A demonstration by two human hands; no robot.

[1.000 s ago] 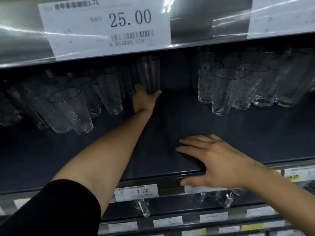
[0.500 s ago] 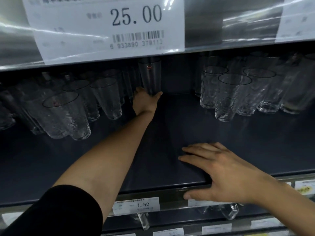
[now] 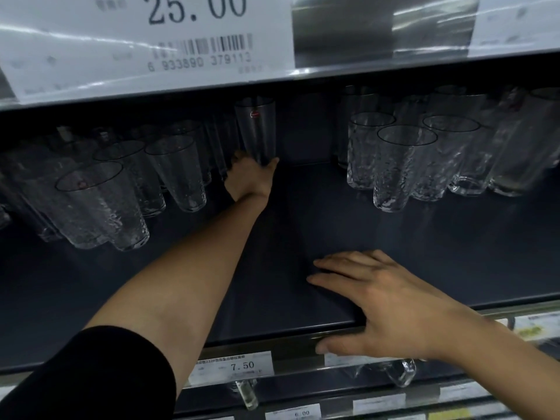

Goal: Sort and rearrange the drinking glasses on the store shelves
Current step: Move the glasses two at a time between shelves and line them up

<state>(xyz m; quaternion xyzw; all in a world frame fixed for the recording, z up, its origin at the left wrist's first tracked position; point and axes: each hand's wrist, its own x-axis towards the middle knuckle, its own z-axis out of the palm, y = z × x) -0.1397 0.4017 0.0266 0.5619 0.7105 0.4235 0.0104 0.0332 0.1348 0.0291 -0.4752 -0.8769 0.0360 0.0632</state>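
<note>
My left hand (image 3: 251,177) reaches deep into the dark shelf (image 3: 303,225) and grips the base of a tall smooth glass (image 3: 256,128) with a small red sticker, standing upright near the back. My right hand (image 3: 385,301) lies flat, fingers straight, on the shelf's front edge and holds nothing. Several textured tumblers (image 3: 100,204) stand in a group on the left. Another group of textured glasses (image 3: 406,165) stands on the right.
The upper shelf lip carries a big 25.00 price label (image 3: 145,40) close above the glasses. A 7.50 tag (image 3: 239,366) sits on the front rail. On the lower shelf, glassware (image 3: 400,372) shows below the rail. Bare shelf floor lies between the two groups.
The view has shifted slightly down and closer to the shelf. My left hand still holds the tall glass at the back; my right hand has stayed flat on the edge.
</note>
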